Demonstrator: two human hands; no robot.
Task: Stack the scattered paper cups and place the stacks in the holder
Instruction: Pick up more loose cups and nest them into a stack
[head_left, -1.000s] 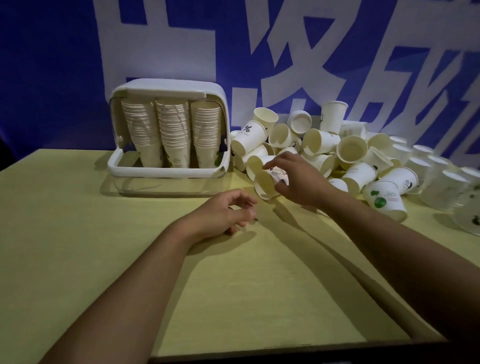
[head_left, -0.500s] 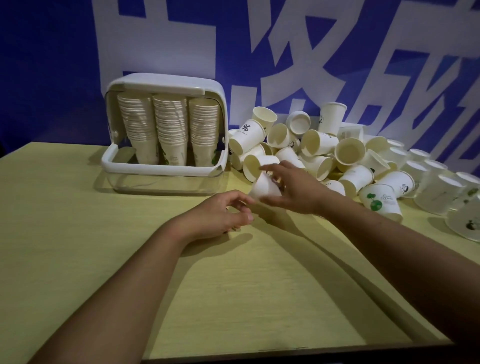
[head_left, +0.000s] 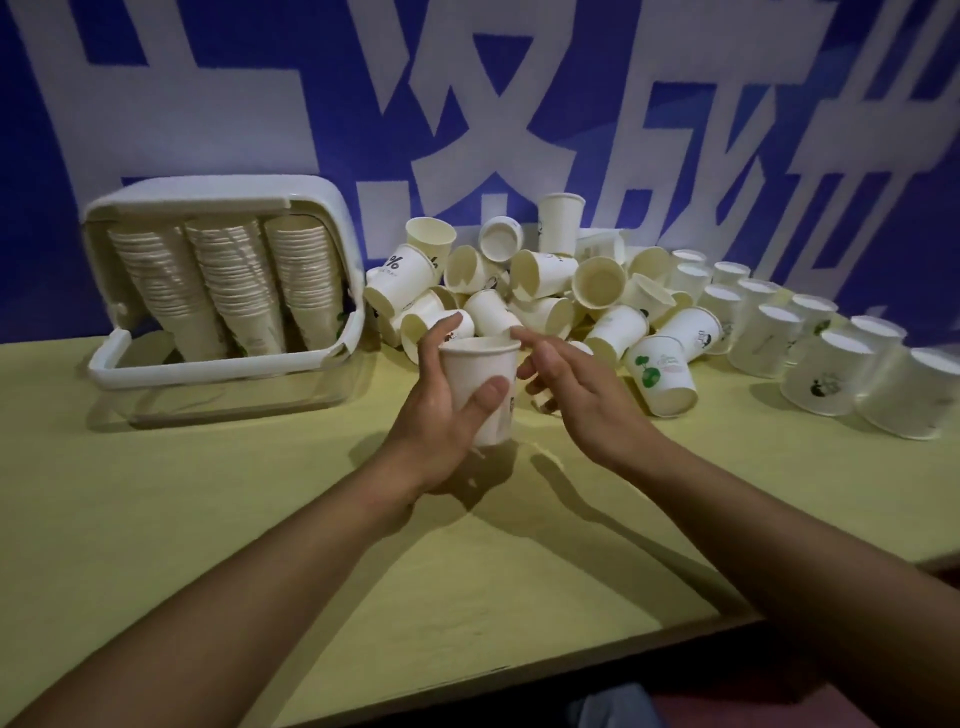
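My left hand (head_left: 441, 415) covers the near side and base of the paper cup (head_left: 480, 387), so its print is mostly hidden. The banner (head_left: 493, 104) runs past the frame's edges. Small logos on the cup pile (head_left: 545, 291) are unreadable.

Blue backdrop (head_left: 171, 104) with large white characters, pale yellow-green table (head_left: 130, 519), dim light

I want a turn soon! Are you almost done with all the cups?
Not nearly. Three stacks already stand in the holder. The left hand holds one cup, the right hand open beside it. A big pile is still loose.
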